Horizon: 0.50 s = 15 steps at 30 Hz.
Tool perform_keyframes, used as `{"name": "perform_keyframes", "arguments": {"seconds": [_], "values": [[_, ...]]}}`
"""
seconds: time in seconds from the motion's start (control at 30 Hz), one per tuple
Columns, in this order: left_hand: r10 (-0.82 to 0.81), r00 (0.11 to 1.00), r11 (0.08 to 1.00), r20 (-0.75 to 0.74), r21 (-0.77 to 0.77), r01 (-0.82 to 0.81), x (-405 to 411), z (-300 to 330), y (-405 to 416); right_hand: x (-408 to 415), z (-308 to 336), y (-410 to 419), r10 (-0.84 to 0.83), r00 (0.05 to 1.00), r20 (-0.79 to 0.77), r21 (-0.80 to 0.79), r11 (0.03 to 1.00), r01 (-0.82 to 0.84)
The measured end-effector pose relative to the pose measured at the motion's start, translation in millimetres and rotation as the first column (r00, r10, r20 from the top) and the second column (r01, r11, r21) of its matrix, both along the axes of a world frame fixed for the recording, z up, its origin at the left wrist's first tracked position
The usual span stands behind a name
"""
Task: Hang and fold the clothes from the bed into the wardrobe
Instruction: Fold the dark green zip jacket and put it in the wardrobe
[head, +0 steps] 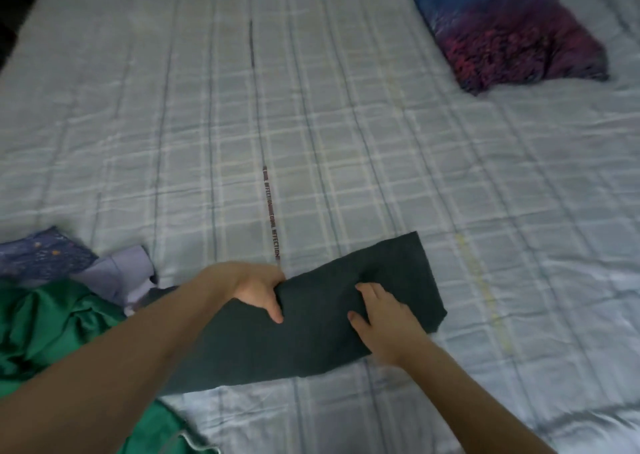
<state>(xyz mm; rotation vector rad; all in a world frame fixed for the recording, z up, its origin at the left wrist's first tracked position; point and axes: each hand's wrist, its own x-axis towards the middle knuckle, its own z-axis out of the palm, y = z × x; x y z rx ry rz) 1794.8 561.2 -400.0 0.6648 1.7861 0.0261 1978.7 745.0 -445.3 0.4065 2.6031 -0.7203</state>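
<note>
**Two hands on a folded dark cloth at the near edge of the bed**

Forearms enter from the near edge of the bed [346,124] and meet over a dark grey-green cloth [322,332], folded into a long band lying flat on the checked sheet. It runs slantwise, from the near-left area up toward the middle of the bed. Left hand [258,290]: grips the cloth at the far long edge, thumb lying on top of the fabric, the fingers tucked under the fold and out of sight. Right hand [381,318]: rests on the upper surface of the cloth with fingers straight and spread, pressing it to the sheet and grasping nothing. The right end of the band lies free beyond the right hand.

Just left of the cloth, at the near-left corner of the bed, lies a heap of unfolded clothes: a green garment [45,322] nearest the edge, a pale lilac piece [117,277] behind it, and a dark blue patterned piece [41,256] furthest left. Whether the lilac piece touches the cloth cannot be told, as the left forearm covers that spot. A narrow printed ribbon [272,218] runs along the middle of the sheet, its near end meeting the cloth beside the left hand. A pillow [512,34] in blue and purple lies at the far-right corner, well apart from the hands.
</note>
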Motion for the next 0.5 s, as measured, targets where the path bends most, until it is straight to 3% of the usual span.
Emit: {"name": "perform_keyframes", "arguments": {"seconds": [0.07, 0.17, 0.2, 0.27, 0.37, 0.5], "values": [[0.024, 0.999, 0.993, -0.045, 0.114, -0.019, 16, 20, -10, 1, 37, -4, -0.019, 0.997, -0.07, 0.01, 1.0, 0.019], [0.112, 0.993, 0.954, -0.04, 0.285, -0.096, 37, 62, -26, 8, 103, -17, -0.02, 0.925, -0.38, -0.044, 0.999, 0.003], [0.139, 0.99, 0.935, -0.033, 0.334, -0.121, 44, 77, -30, 12, 127, -21, -0.022, 0.911, -0.411, -0.082, 0.997, -0.013], [0.215, 0.976, 0.877, -0.033, 0.447, -0.178, 59, 107, -34, 18, 165, -31, 0.034, 0.951, -0.307, -0.121, 0.99, -0.074], [0.397, 0.916, 0.721, -0.062, 0.639, -0.27, 79, 153, -31, 20, 199, -45, 0.169, 0.976, -0.137, -0.07, 0.981, -0.179], [0.595, 0.799, 0.602, -0.09, 0.709, -0.368, 95, 203, -30, 7, 233, -52, 0.125, 0.955, -0.27, -0.068, 0.986, -0.149]]}}
